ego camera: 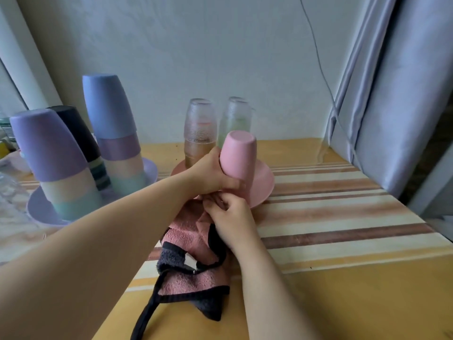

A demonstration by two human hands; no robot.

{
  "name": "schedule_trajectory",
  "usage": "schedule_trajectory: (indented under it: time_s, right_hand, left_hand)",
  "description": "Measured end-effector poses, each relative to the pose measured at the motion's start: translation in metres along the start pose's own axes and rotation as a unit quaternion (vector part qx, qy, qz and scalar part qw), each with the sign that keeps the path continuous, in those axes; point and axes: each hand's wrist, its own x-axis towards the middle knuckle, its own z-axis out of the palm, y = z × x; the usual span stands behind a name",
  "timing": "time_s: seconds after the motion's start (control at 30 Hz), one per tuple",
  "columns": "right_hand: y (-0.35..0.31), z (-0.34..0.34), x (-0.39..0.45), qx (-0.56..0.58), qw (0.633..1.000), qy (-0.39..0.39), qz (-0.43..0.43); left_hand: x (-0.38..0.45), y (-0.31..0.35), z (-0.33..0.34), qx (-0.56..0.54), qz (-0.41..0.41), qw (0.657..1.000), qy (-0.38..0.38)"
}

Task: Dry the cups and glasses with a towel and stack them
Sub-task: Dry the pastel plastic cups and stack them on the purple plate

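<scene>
Pink cup (239, 158), inverted, sits at frame centre above the pink plate (266, 182) on the desk (343, 229). Left hand (213, 175) grips its side; right hand (229, 212), at 6 o'clock of the cup, pinches the pink towel (191, 241) at its mouth. Stacked glasses (199, 133) stand at 11 o'clock.

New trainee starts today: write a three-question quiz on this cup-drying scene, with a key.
1. True or false: the pink cup is held mouth down.
2. Which hand has its grip on the pink cup? A) left hand B) right hand
3. What lies below the hands on the table?

Key: 1 true. 2 A. 3 the pink and dark towel, which the right hand pinches at the cup's mouth.
</scene>
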Motion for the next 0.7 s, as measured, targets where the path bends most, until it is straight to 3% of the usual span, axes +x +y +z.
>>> schedule_trajectory:
  time_s: [0.3,0.57,0.7]
  right_hand:
    - [0.0015,0.0007,0.0002,0.029,0.999,-0.005,0.014]
    - [0.0024,0.004,0.0015,0.031,0.999,0.003,0.02]
    - [0.0009,0.0021,-0.0001,0.038,0.999,-0.001,0.027]
  left_hand:
    - [-0.0069,0.0042,0.0014,0.015,0.078,0.996,0.035]
    - [-0.005,0.0086,-0.0026,0.022,0.049,0.997,0.057]
    - [-0.0014,0.0042,-0.006,-0.034,0.035,0.998,0.05]
